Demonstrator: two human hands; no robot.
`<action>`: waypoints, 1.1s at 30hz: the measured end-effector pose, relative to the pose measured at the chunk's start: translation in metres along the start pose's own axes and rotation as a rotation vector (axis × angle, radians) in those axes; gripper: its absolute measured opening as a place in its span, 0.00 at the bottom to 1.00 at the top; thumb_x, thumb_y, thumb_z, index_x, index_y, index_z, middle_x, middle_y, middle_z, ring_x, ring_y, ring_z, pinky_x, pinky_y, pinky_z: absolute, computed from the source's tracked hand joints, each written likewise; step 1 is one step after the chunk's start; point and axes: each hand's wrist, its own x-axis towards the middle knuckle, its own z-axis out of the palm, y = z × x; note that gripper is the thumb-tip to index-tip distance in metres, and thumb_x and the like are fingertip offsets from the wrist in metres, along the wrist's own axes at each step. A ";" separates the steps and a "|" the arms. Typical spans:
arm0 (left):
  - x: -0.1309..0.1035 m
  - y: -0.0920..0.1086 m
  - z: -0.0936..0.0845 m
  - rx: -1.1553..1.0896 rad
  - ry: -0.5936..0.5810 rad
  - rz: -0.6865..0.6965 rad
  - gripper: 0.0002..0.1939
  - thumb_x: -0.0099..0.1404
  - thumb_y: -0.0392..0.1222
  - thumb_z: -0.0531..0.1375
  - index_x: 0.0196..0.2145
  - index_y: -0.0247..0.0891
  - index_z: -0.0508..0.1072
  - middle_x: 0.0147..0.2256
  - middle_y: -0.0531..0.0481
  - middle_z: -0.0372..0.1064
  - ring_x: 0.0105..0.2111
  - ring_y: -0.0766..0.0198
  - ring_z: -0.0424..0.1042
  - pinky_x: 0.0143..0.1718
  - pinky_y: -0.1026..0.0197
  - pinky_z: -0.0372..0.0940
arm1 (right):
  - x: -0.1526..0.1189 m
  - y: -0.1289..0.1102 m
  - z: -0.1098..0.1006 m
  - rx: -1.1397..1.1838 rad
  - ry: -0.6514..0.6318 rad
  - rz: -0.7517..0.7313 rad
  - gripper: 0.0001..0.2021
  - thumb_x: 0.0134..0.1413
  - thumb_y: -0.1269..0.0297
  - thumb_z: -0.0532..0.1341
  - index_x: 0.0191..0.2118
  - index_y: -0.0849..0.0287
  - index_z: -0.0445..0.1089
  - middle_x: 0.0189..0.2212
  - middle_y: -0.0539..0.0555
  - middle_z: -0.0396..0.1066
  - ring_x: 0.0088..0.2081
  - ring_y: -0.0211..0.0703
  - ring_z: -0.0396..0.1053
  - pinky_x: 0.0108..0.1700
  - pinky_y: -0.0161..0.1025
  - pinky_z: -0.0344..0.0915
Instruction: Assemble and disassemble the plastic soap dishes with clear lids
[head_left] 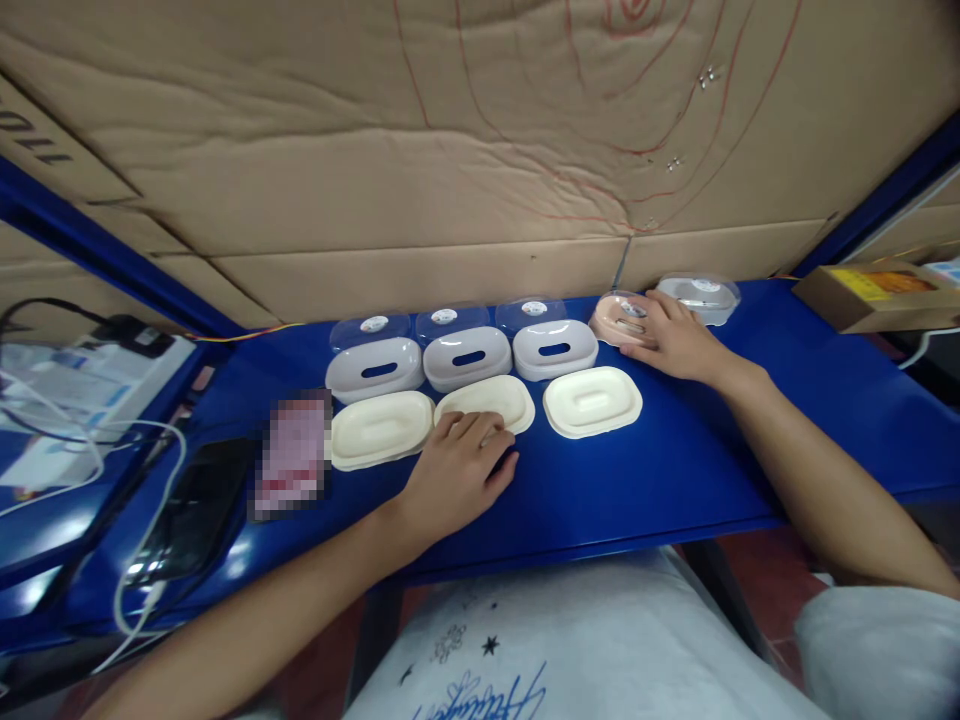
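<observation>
My left hand (465, 465) rests with bent fingers on the near edge of the middle cream oval tray (484, 400). Other cream trays lie on either side, one at the left (381, 430) and one at the right (592, 402). Behind them stand a row of pale grey oval pieces with slots (466, 360) and a row of clear lids with round stickers (444, 322). At the back right, my right hand (675, 335) has its fingers around a pinkish oval box (615, 322). Beyond that hand sits a grey box under a clear lid (697, 297).
A pixelated pink item (292, 455) and a dark phone (199, 510) lie at the left, among white cables and a power strip (161, 360). An open cardboard box (877, 295) stands at the far right. A cardboard wall (375, 200) rises behind the blue table (600, 490).
</observation>
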 end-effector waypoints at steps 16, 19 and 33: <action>-0.003 0.007 -0.005 -0.115 0.044 0.044 0.08 0.78 0.39 0.58 0.44 0.37 0.78 0.49 0.42 0.78 0.47 0.50 0.78 0.52 0.46 0.68 | -0.030 -0.054 0.000 0.001 -0.165 -0.265 0.52 0.63 0.31 0.62 0.81 0.46 0.36 0.82 0.66 0.31 0.81 0.68 0.29 0.76 0.74 0.33; -0.003 0.010 -0.007 -0.156 0.014 0.142 0.08 0.78 0.40 0.58 0.46 0.37 0.78 0.49 0.42 0.77 0.49 0.52 0.77 0.53 0.47 0.68 | -0.028 -0.054 0.001 0.000 -0.134 -0.254 0.51 0.63 0.32 0.62 0.81 0.46 0.38 0.82 0.66 0.34 0.81 0.69 0.30 0.76 0.75 0.34; -0.006 0.012 -0.008 -0.173 -0.004 0.210 0.09 0.80 0.39 0.57 0.45 0.37 0.77 0.48 0.43 0.77 0.48 0.55 0.78 0.53 0.50 0.68 | -0.007 -0.008 -0.003 -0.011 0.061 0.044 0.46 0.65 0.38 0.63 0.78 0.58 0.52 0.77 0.75 0.48 0.76 0.79 0.50 0.72 0.77 0.51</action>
